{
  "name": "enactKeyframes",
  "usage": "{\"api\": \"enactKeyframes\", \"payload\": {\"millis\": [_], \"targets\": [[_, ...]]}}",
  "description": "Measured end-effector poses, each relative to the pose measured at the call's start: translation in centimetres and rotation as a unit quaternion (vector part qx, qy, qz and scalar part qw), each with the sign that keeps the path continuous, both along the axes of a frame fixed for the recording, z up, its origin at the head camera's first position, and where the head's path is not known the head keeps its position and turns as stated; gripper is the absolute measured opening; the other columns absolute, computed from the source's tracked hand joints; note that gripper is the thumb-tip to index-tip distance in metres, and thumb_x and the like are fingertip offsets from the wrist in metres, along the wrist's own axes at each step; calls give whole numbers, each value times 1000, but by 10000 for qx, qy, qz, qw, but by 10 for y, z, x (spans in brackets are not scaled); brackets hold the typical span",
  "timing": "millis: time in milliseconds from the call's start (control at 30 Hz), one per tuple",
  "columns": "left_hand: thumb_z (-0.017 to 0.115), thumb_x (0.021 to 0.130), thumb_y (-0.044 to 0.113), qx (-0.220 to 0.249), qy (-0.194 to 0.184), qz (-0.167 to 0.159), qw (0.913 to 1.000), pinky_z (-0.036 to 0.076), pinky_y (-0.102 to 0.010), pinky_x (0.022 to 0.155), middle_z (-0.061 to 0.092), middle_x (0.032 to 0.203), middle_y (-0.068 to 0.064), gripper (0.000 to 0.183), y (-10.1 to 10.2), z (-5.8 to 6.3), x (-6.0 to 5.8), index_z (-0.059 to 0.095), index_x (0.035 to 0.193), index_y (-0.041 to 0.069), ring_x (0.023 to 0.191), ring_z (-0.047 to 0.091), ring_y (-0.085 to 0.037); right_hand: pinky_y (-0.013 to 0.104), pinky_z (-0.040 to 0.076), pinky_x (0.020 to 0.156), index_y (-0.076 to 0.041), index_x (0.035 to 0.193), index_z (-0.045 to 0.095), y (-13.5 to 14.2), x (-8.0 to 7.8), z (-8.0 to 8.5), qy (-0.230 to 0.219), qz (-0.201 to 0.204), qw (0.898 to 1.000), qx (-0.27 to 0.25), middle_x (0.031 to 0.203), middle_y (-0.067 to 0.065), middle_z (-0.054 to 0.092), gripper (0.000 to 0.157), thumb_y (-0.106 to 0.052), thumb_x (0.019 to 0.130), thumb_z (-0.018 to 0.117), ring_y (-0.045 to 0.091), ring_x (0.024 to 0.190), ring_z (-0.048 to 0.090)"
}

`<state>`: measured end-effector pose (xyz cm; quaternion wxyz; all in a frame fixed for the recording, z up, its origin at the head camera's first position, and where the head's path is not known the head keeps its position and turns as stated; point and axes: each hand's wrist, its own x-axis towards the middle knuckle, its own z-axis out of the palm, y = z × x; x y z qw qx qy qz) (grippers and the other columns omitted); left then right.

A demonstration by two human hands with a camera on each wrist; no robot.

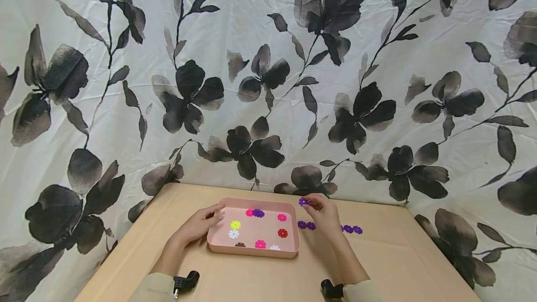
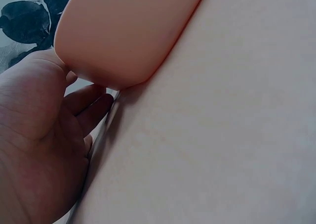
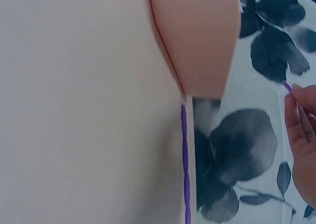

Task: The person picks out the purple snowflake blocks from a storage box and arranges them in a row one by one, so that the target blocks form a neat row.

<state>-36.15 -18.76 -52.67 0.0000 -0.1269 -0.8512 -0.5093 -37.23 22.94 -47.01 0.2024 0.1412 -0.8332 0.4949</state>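
At its left end, the pink tray [image 1: 257, 228] is gripped by my left hand [image 1: 197, 223]. The left wrist view shows the fingers [image 2: 91, 108] by the tray's lower corner. Beyond the tray's right end, my right hand [image 1: 323, 213] pinches a small purple flower-shaped piece [image 1: 303, 202] between thumb and fingertips, raised above the table. Below that hand, a row of purple flower pieces [image 1: 306, 225] lies on the table, its middle hidden behind the wrist. The row looks like a thin purple line [image 3: 185, 164] in the right wrist view.
Inside the tray lie several loose flower pieces: a yellow one [image 1: 235, 224], a white one [image 1: 233, 234], a red one [image 1: 283, 233], pink ones [image 1: 260, 244] and a purple one [image 1: 258, 213]. The tan table [image 1: 235, 278] meets a floral cloth [image 1: 260, 106] at the back.
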Motion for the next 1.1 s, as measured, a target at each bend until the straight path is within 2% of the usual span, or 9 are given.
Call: {"api": "enactKeyframes", "payload": {"millis": [133, 267, 567, 700, 867, 1100], "targets": [[60, 106, 32, 14, -8, 19, 10000, 21, -64, 127, 36, 167, -20, 54, 1, 1, 0, 50, 155, 11, 157, 27, -44, 11, 56, 79, -7, 112, 78, 16, -4, -2, 244, -251, 9994, -51, 107, 8, 74, 20, -4, 92, 78, 13, 92, 69], [60, 107, 30, 52, -14, -1, 10000, 21, -63, 127, 37, 166, -19, 53, 1, 0, 1, 50, 155, 11, 157, 27, -43, 9, 55, 78, -4, 111, 77, 31, -8, -6, 308, -502, 9981, -184, 105, 12, 75, 20, -3, 91, 78, 7, 89, 67], [61, 106, 30, 88, -28, 11, 10000, 21, -63, 127, 39, 166, -18, 53, 1, 2, 1, 51, 154, 11, 157, 27, -43, 3, 50, 76, 0, 113, 77, 57, -11, -9, 272, -902, 9951, -297, 111, 16, 74, 22, -1, 92, 78, 10, 91, 68], [61, 106, 30, 65, -16, 25, 10000, 21, -64, 127, 38, 166, -19, 53, 0, 2, 1, 51, 155, 11, 157, 27, -43, 3, 50, 74, 1, 114, 76, 68, -12, -11, 305, -1040, 9935, -347, 110, 19, 75, 22, 1, 92, 76, 1, 87, 66], [62, 106, 30, 29, -12, 21, 10000, 21, -64, 127, 38, 166, -19, 54, 0, 2, 0, 51, 155, 11, 157, 27, -43, 4, 51, 73, 3, 115, 76, 83, -12, -14, 127, -1196, 9912, -557, 111, 23, 74, 23, 2, 93, 75, -8, 83, 62], [61, 106, 30, 20, -41, 41, 10000, 20, -64, 127, 37, 166, -20, 54, 0, 2, 1, 50, 155, 11, 157, 26, -43, 9, 50, 68, -2, 125, 73, 108, -10, -20, -480, -1618, 9831, -706, 118, 22, 72, 26, -8, 101, 67, -9, 83, 59]]}}
